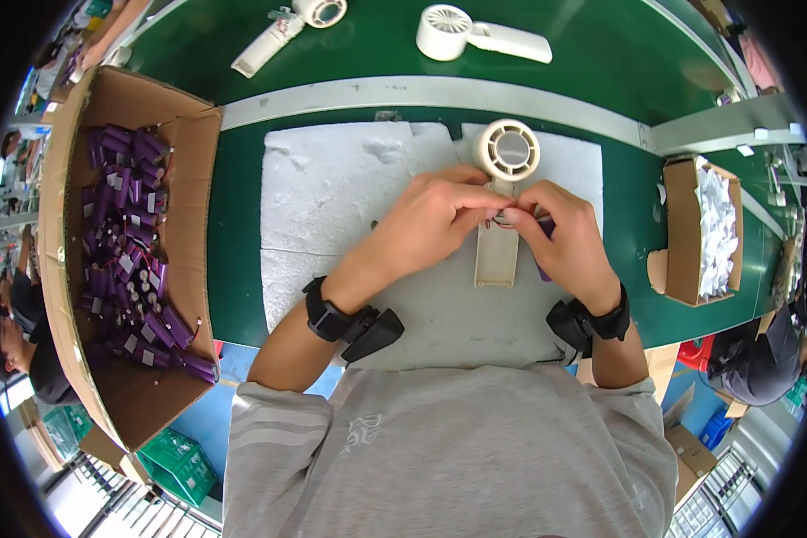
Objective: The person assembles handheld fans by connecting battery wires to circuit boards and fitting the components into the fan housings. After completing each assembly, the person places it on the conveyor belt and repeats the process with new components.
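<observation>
A white handheld fan (508, 151) lies on the foam sheet in front of me, its round head away from me and its open handle shell (496, 260) toward me. My left hand (439, 215) reaches across the top of the handle, thumb and fingertips closed in a pinch. My right hand (560, 235) meets it there, also pinching. Thin red and dark wires (504, 224) show at the fingertips; their ends are hidden. A purple cylindrical battery (544, 258) shows partly beneath my right hand, touching or close to its palm.
At left stands a cardboard box (208, 197) of purple batteries. A smaller box (681, 233) with white pieces stands at right. Beyond the metal rail (332, 100) lie a white fan (444, 34) and an opened one (269, 45). Other people sit at both sides.
</observation>
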`<state>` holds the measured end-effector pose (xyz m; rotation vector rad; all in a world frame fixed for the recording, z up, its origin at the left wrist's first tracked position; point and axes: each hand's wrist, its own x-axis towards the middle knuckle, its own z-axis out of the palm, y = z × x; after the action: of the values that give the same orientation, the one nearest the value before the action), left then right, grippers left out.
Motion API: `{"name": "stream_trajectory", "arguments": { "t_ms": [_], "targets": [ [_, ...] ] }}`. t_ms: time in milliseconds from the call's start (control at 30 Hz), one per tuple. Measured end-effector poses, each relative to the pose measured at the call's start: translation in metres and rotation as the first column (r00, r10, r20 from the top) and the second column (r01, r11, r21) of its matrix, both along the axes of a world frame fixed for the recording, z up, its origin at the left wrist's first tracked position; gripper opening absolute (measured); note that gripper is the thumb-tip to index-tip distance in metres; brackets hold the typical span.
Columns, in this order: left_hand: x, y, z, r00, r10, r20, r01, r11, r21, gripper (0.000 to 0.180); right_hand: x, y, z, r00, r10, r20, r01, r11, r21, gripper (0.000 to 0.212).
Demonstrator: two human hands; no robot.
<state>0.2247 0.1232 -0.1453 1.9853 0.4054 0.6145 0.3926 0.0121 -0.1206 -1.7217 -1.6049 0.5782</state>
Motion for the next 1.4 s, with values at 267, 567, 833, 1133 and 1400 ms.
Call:
{"name": "stream_trajectory", "arguments": {
  "t_ms": [267, 567, 833, 1133, 1400],
  "targets": [
    [-0.001, 0.002, 0.000, 0.994, 0.107, 0.017, -0.108, 0.993, 0.046, 0.023, 0.010, 0.003, -0.016, 0.721, -0.100, -0.686, -0.024, 0.985, -0.169, 0.036],
    [0.003, -0.001, -0.002, 0.991, 0.127, 0.042, -0.130, 0.989, 0.064, 0.024, 0.030, 0.009, -0.002, 0.489, -0.127, -0.863, -0.382, 0.858, -0.342, 0.038],
    [-0.009, 0.011, -0.006, 0.990, 0.136, 0.026, -0.137, 0.990, 0.016, 0.031, 0.048, 0.006, -0.007, 0.178, -0.085, -0.980, -0.488, 0.858, -0.164, 0.064],
    [-0.006, 0.009, -0.007, 0.978, 0.210, -0.004, -0.210, 0.977, -0.042, 0.032, 0.046, 0.000, 0.014, 0.453, -0.098, -0.886, -0.400, 0.866, -0.300, 0.109],
    [-0.003, 0.008, -0.005, 0.976, 0.218, 0.027, -0.219, 0.962, 0.162, 0.029, 0.050, 0.004, 0.009, 0.540, -0.126, -0.832, -0.320, 0.883, -0.342, 0.116]
  ]
}}
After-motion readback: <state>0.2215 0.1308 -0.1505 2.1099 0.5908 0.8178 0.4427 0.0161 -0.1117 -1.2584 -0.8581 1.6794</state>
